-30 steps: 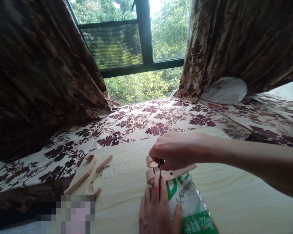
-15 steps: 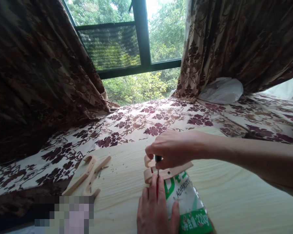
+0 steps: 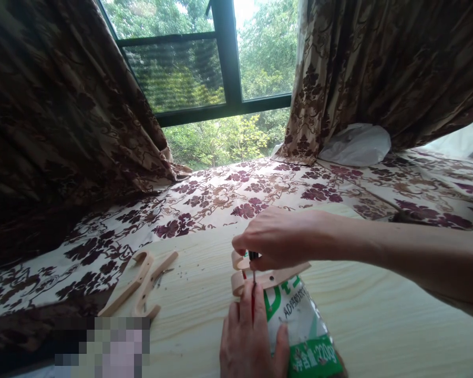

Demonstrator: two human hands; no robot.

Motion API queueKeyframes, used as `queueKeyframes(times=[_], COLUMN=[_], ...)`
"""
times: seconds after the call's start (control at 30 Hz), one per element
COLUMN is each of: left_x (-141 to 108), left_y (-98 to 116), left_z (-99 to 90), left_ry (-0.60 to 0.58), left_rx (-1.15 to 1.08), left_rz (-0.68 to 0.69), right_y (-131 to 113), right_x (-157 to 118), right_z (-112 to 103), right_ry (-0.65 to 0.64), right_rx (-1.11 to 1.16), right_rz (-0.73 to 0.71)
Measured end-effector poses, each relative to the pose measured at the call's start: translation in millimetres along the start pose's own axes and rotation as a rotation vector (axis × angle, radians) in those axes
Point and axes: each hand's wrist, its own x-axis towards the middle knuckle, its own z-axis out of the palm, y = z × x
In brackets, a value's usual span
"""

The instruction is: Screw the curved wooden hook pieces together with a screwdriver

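Observation:
My right hand [image 3: 278, 236] grips a small screwdriver [image 3: 254, 261] from above, its tip standing on a curved wooden hook piece [image 3: 274, 277]. That piece lies across the top of a white and green packet [image 3: 305, 329] on the pale wooden board [image 3: 378, 325]. My left hand [image 3: 252, 336] rests flat on the packet's left side, its fingertips touching the wooden piece and steadying it. A thin red line shows between my left fingers; what it is I cannot tell.
Two more wooden hook pieces [image 3: 144, 283] lie on the board's left part with small screws and wood crumbs beside them. Flowered cloth [image 3: 228, 197] covers the sill behind, dark curtains [image 3: 63, 121] hang on both sides of the window, and a white bag [image 3: 357, 144] lies at the back right.
The view has drifted slightly left and up. Both hands stay in place on the screwdriver and wooden piece; the right hand's grip has shifted only a little.

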Motion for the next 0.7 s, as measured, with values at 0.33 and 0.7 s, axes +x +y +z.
queueKeyframes(times=[0.33, 0.7], left_x=[0.1, 1.0], left_y=[0.2, 0.4], left_z=[-0.5, -2.1], left_ry=[-0.003, -0.012], left_rx=[-0.006, -0.027], left_rz=[0.006, -0.01], right_y=[-0.4, -1.6], right_x=[2.7, -3.6], right_z=[1.3, 1.2], right_ry=[-0.012, -0.005], right_rx=[0.045, -0.025], right_rz=[0.038, -0.033])
